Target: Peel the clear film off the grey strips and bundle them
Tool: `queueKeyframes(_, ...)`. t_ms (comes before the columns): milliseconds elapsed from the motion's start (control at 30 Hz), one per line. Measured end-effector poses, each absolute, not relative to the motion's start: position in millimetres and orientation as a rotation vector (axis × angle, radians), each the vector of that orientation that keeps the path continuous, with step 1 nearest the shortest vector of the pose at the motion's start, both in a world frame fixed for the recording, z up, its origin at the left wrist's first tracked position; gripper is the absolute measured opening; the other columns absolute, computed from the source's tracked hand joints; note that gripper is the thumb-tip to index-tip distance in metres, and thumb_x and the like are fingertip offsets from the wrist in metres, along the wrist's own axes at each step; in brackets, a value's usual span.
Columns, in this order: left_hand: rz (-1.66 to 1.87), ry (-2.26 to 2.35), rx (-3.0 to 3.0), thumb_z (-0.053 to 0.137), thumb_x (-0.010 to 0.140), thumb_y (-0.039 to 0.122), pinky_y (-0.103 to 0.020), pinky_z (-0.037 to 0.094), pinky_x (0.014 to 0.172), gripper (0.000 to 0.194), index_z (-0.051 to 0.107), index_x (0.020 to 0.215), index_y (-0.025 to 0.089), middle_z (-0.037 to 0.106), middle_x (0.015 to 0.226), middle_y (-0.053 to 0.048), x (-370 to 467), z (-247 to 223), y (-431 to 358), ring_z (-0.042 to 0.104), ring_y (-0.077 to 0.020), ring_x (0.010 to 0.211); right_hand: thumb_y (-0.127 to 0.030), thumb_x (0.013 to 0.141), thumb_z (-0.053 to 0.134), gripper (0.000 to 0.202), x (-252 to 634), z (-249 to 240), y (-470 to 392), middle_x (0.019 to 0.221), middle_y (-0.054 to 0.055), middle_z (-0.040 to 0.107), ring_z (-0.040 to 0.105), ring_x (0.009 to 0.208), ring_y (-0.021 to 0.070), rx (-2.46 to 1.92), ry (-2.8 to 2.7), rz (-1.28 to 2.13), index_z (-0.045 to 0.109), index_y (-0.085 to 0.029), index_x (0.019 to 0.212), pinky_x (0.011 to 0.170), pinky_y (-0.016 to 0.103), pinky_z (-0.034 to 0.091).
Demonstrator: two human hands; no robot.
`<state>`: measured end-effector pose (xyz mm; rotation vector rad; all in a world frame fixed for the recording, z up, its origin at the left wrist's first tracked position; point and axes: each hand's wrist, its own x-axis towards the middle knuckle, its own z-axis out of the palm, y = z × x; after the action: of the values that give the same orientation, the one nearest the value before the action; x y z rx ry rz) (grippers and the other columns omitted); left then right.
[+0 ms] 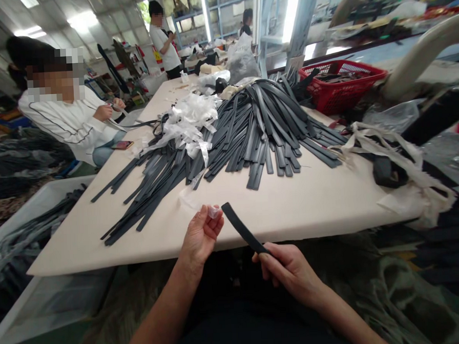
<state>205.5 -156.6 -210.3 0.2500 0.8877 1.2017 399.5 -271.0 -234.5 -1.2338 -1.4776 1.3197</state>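
Close to the table's front edge, my right hand (278, 262) is closed on a dark grey strap (243, 230). The strap's rounded end points up and left, just short of my left hand (206, 227). Thin, crumpled clear plastic film (213, 211) is pinched in the fingers of my left hand. Beyond both hands lies a large heap of similar dark straps (250, 135), many with their ends fanned toward me. A pile of white plastic film strips (190, 120) rests on the left part of that heap.
The pale table (323, 208) carries a red basket (338, 86) at the back right and tangled cream fabric strips (390, 148) at the right. A white bin (42, 202) of dark straps stands left. A seated person (73, 118) handles a strap across the left edge, near a phone (122, 145).
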Motion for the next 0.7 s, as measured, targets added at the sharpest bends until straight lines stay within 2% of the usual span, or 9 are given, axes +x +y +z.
queueKeyframes(167, 1.182, 0.890, 0.264, 0.062, 0.091, 0.020, -0.024, 0.059, 0.064, 0.014, 0.067, 0.079, 0.013, 0.074, 0.078, -0.005, 205.5, -210.0, -155.4, 0.072, -0.0146, 0.068, -0.041, 0.099, 0.044, 0.038, 396.2, -235.8, -275.0, 0.062, -0.001, 0.055, 0.050, 0.055, 0.0104, -1.283, -1.754, 0.995, 0.061, -0.017, 0.075, 0.055, 0.021, 0.038)
queueKeyframes(333, 1.171, 0.896, 0.269, 0.062, 0.090, 0.017, -0.023, 0.058, 0.063, 0.014, 0.067, 0.077, 0.014, 0.074, 0.076, -0.004, 207.9, -207.3, -157.4, 0.071, -0.0136, 0.067, -0.038, 0.099, 0.044, 0.036, 394.7, -246.1, -269.8, 0.064, -0.001, 0.054, 0.050, 0.058, 0.0112, -1.337, -1.805, 0.940, 0.058, -0.018, 0.073, 0.058, 0.022, 0.037)
queueKeyframes(500, 1.132, 0.870, 0.298, 0.074, 0.080, 0.017, -0.023, 0.058, 0.065, 0.008, 0.068, 0.076, 0.014, 0.074, 0.075, -0.003, 207.3, -213.2, -162.4, 0.071, -0.0143, 0.069, -0.038, 0.097, 0.046, 0.036, 395.5, -252.7, -267.9, 0.062, 0.000, 0.056, 0.050, 0.057, 0.0114, -1.378, -1.758, 1.010, 0.060, -0.017, 0.072, 0.056, 0.021, 0.037)
queueKeyframes(700, 1.035, 0.842, 0.411, 0.092, 0.058, 0.029, -0.024, 0.057, 0.066, 0.034, 0.071, 0.079, 0.013, 0.075, 0.077, -0.004, 211.4, -229.5, -184.6, 0.070, -0.0158, 0.070, -0.049, 0.096, 0.044, 0.042, 388.7, -265.4, -275.1, 0.059, -0.001, 0.058, 0.048, 0.044, 0.0094, -1.394, -1.459, 1.386, 0.066, -0.016, 0.081, 0.044, 0.019, 0.035)
